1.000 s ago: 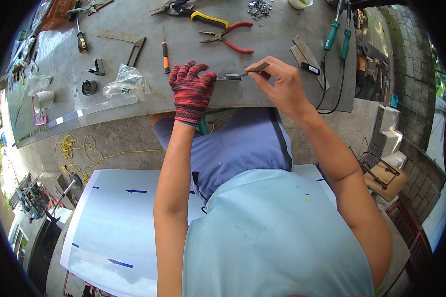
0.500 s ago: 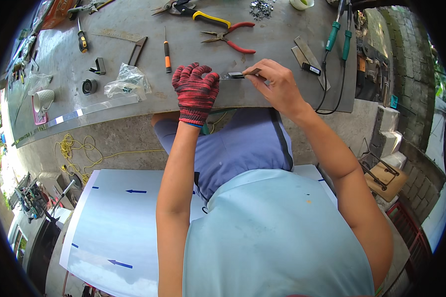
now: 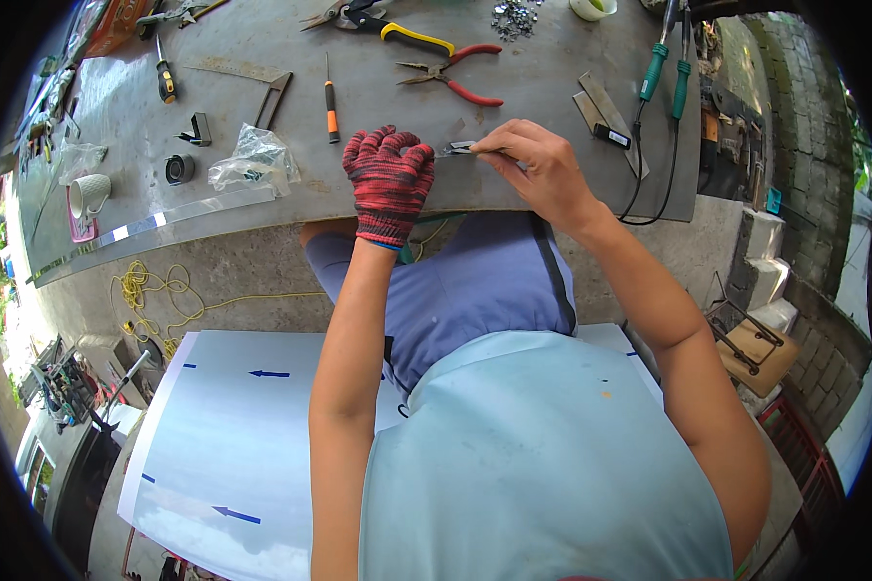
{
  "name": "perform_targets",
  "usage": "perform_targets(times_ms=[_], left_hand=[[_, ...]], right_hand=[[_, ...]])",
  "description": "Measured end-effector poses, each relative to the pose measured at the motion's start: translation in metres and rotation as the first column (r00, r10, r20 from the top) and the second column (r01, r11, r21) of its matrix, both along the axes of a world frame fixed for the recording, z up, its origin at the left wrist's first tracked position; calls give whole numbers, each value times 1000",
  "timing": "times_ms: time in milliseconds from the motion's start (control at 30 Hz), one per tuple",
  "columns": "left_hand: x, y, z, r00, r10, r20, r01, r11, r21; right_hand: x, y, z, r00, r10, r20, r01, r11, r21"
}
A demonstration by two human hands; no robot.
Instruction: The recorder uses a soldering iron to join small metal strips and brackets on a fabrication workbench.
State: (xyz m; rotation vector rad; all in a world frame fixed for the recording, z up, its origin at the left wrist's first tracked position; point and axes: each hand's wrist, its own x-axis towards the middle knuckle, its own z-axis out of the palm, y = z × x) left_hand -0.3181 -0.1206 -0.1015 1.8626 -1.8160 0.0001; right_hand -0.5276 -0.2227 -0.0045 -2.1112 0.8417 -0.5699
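Observation:
My left hand wears a red and black knitted glove and hovers over the near edge of the metal worktable. Its fingers are curled in, and anything inside them is hidden. To its right my bare right hand pinches a small flat metal piece between thumb and fingertips, pointing toward the glove. The piece is too small to name its kind. Beyond my hands lie red-handled pliers, an orange and black screwdriver and yellow and black snips.
A plastic bag, a black tape roll and a white mug sit at left. Metal strips and two green-handled tools with cords lie at right. A pile of metal bits is at the back.
The dark strip that stood out at my right fingertips has turned and now shows less. Both hands stay almost in place; the whole view has shifted slightly.

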Motion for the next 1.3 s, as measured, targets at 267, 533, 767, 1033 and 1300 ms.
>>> perform_targets(times_ms=[267,533,767,1033,1300], left_hand=[[1,1,1,1000,-5,-17,5,1000,4],[-1,0,-6,1000,-3,-14,3,1000,-10],[-1,3,-11,997,5,-75,-7,999,-36],[-7,4,-8,997,67,38,-64,995,-76],[-10,3,-6,997,70,26,-70,997,-20]], right_hand=[[-5,-5,1,1000,19,-10,-19,1000,-3],[-13,-9,8,999,-7,-32,9,998,65],[-41,-45,62,968,-237,81,244,965,-97],[-124,-237,2,578,-811,90,771,507,-386],[-100,-267,-61,536,-844,12,818,522,240]])
